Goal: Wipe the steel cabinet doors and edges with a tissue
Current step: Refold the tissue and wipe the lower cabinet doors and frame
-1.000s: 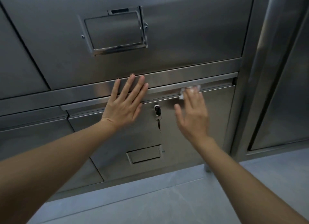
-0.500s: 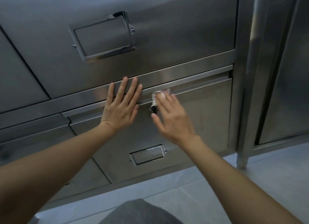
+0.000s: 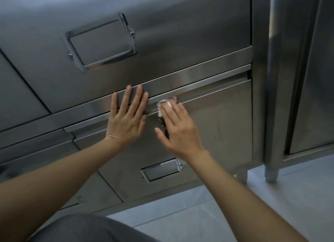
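Note:
A steel cabinet fills the view, with a large upper door [image 3: 180, 33] and a lower door [image 3: 216, 126]. My left hand [image 3: 126, 118] lies flat, fingers straight, over the horizontal steel edge [image 3: 207, 75] between the doors. Just to its right, my right hand [image 3: 177, 129] presses a white crumpled tissue [image 3: 165, 104] against the top edge of the lower door with straight fingers. The tissue shows beyond my fingertips. My right hand mostly hides a key [image 3: 163, 123] in the lower door's lock.
Framed label holders sit on the upper door [image 3: 101, 42] and the lower door [image 3: 161, 170]. A vertical steel post [image 3: 273, 97] with a foot stands to the right, another cabinet door [image 3: 316, 79] beyond it. Grey floor [image 3: 271, 205] lies below. My grey-clad knee [image 3: 86, 229] shows at the bottom.
My right hand has slid the tissue leftward along the lower door's top edge, from near its right end to beside my left hand. The left hand has stayed flat in place.

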